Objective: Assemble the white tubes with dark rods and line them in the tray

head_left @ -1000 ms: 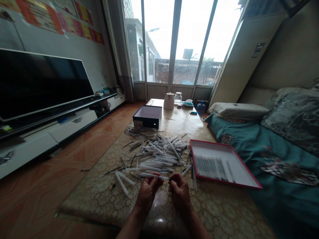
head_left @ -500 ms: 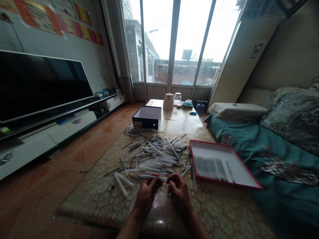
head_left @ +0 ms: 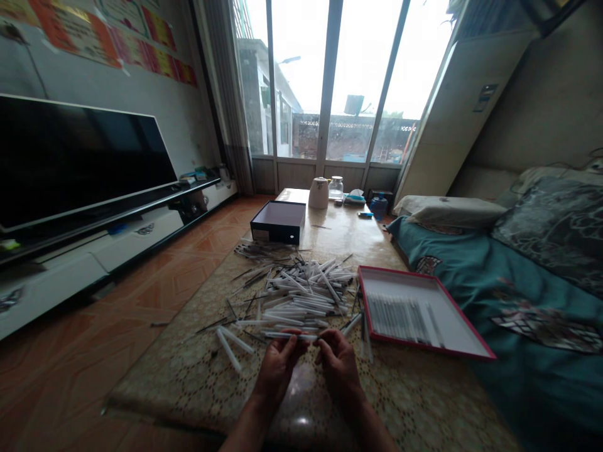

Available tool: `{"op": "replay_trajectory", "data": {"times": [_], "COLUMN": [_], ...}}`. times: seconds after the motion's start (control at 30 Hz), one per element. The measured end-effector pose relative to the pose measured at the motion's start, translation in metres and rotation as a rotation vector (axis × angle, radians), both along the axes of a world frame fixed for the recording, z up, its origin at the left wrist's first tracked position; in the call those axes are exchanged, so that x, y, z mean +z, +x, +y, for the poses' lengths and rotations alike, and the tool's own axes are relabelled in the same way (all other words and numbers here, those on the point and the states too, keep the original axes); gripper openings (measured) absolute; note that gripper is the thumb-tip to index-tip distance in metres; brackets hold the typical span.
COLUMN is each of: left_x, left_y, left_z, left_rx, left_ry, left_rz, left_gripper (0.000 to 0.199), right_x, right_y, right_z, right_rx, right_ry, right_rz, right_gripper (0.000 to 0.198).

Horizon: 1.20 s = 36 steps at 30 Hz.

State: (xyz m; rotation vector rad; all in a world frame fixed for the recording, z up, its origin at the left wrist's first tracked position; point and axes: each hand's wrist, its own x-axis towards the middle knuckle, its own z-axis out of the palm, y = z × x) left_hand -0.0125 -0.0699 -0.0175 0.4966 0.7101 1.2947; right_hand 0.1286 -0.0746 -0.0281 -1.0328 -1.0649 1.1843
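My left hand (head_left: 281, 361) is closed on a slim pen (head_left: 307, 338) with a pale barrel, held level just above the table. My right hand (head_left: 338, 363) pinches the pen's dark right end between thumb and fingers. Right behind the hands lies a heap of white pen barrels (head_left: 301, 302), with thin dark sticks (head_left: 257, 276) that look like refills scattered to its left. Two loose white barrels (head_left: 229, 348) rest left of my left hand. To the right, a shallow red-rimmed box lid (head_left: 464, 320) holds a row of pens (head_left: 398, 317) lying side by side.
Beyond the heap stands an open dark box (head_left: 276, 235) on the long patterned table (head_left: 188, 376). A light-coloured jug (head_left: 319, 193), a glass jar (head_left: 336, 187) and a tissue pack (head_left: 354, 198) are at the far end. A sofa (head_left: 471, 276) borders the right side.
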Motion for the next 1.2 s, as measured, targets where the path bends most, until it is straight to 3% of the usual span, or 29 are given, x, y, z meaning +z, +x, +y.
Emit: {"op": "replay_trajectory", "data": {"times": [0.3,0.5,0.73,0.93,1.2], "left_x": [0.001,-0.002,-0.004,-0.004,-0.004], "left_y": [0.001,-0.001,0.0,0.0,0.0], "left_z": [0.0,0.001,0.002,0.001,0.002], "left_rx": [0.02,0.011,0.047,0.018,0.018], "left_ry": [-0.005,-0.007,-0.038,-0.018,-0.001], "left_rz": [0.02,0.014,0.004,0.022,0.032], "left_gripper": [0.025,0.024,0.027,0.023,0.023], "right_x": [0.003,0.003,0.007,0.008,0.011], "right_y": [-0.002,-0.004,-0.006,-0.005,-0.007], "right_z": [-0.003,-0.006,-0.007,-0.007,-0.007], "right_rx": [-0.049,-0.077,-0.031,-0.06,-0.058], "right_ry": [0.021,0.042,0.018,0.033,0.019], "right_rz": [-0.148,-0.317,-0.277,-0.331,-0.321], "right_gripper": [0.025,0.039,0.029,0.042,0.038]}}
